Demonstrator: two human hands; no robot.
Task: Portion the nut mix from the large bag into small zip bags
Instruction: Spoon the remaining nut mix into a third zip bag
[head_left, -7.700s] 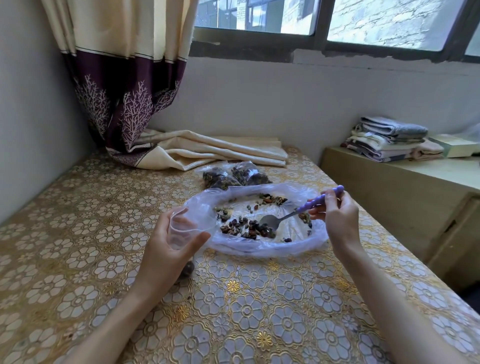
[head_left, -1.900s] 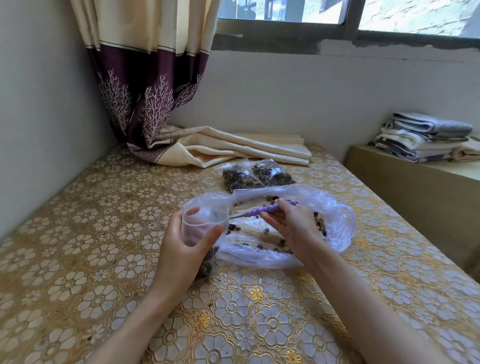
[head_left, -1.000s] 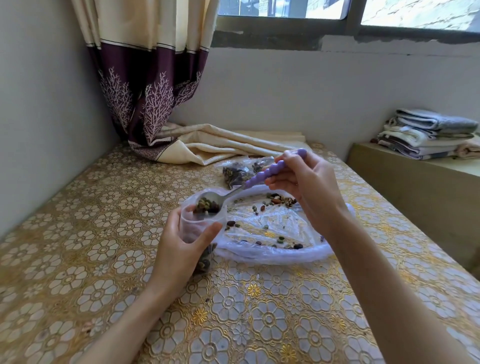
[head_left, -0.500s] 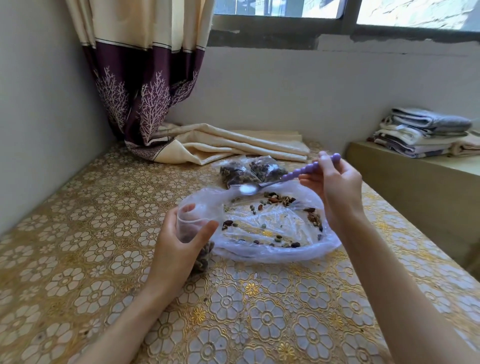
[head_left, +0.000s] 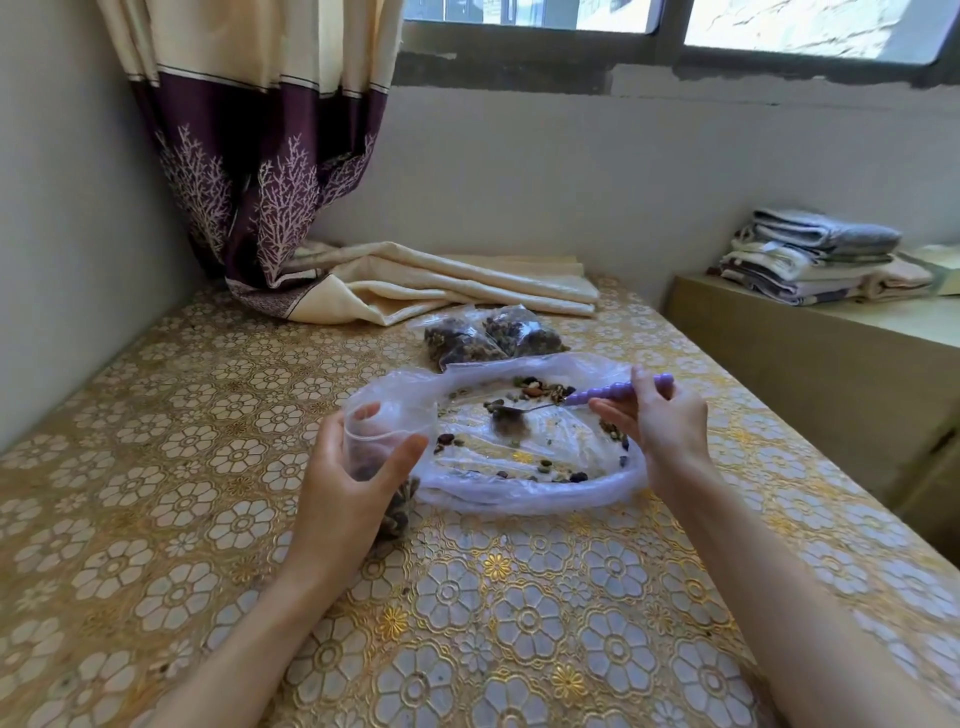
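Your left hand (head_left: 343, 483) grips the small zip bag (head_left: 387, 441) upright, mouth open, ready for filling. Right hand (head_left: 660, 421) pinches the spoon (head_left: 587, 399), bowl inside the large bag (head_left: 524, 441) on the counter (head_left: 182, 467), gathering leftover nuts.

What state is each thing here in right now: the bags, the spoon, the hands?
Small zip bag: mouth open, partly filled with nut mix, upright on the table.
Large bag: spread open, few nuts scattered inside.
Spoon: bowl down among the nuts in the large bag.
Two filled bags: full, lying behind the large bag.
Left hand: grips the small zip bag.
Right hand: holds the spoon's purple handle.
Curtain: hem lying on the table.
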